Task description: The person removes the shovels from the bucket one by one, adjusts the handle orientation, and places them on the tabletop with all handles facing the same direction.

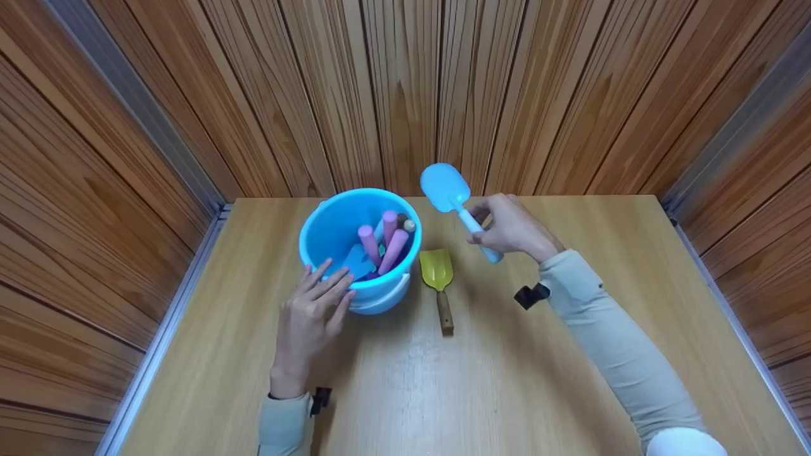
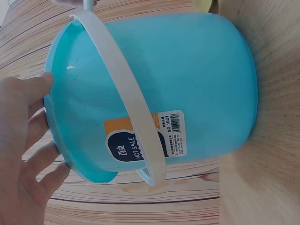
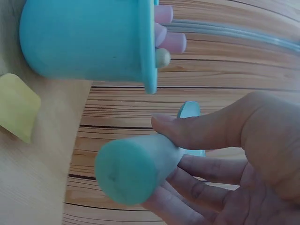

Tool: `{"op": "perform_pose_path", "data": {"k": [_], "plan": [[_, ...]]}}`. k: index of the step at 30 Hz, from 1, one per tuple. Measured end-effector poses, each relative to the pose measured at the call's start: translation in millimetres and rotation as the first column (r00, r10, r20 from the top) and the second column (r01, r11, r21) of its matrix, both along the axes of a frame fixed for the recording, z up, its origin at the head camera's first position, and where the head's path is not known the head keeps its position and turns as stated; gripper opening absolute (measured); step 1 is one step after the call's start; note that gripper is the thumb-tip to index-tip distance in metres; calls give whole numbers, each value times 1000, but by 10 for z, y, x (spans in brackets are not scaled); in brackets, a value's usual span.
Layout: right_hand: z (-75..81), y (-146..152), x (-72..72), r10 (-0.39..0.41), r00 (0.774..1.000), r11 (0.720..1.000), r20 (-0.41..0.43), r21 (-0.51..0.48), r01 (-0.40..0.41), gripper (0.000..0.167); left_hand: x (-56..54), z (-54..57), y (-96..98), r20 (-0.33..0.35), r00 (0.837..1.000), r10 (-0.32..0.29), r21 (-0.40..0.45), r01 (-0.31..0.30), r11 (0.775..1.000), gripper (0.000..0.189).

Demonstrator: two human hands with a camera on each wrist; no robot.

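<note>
A label (image 2: 176,136) on the bucket (image 2: 197,70) reads "HOT-SALE" and "NO.1021" beside a barcode, on navy, orange and white; its smallest print is illegible. The bucket is smooth blue plastic, round and tapering, with a pale strap handle (image 2: 126,89). The left hand (image 1: 310,316) grips its rim at seven o'clock. Smooth, rounded pink handles (image 1: 394,252) poke up inside toward two o'clock. The right hand (image 1: 510,228) pinches a light-blue shovel (image 1: 469,218) by its round handle, blade pointing to eleven o'clock. From the yellow shovel (image 1: 437,272) with a brown handle, lying on the wood-grain table (image 1: 443,405), the bucket stands at ten.
</note>
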State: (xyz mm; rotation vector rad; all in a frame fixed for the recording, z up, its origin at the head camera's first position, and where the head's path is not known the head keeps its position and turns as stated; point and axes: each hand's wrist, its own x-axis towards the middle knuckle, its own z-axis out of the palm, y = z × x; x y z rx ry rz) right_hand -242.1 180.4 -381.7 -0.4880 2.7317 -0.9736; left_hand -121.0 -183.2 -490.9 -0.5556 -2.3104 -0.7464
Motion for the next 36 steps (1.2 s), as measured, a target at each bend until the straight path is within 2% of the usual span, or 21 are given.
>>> {"op": "perform_pose_path", "data": {"k": [7,18,28,36], "plan": [[-261,150,83,-89,990,994,109,-58,96,42,-22,10,15,3,1000,-12,5,12,1000,48],[-767,231,237,-206,970,960,132,-165,226,53,-19,0,13,19,1000,-8,13,8,1000,50],[-1094,214,331,-251,941,921,228,-243,305,50,-2,-6,7,-6,1000,-2,16,2,1000,48],[-1341,191,401,-293,912,892,286,-263,368,48,-3,3,5,5,1000,1,2,-1,1000,48]]}}
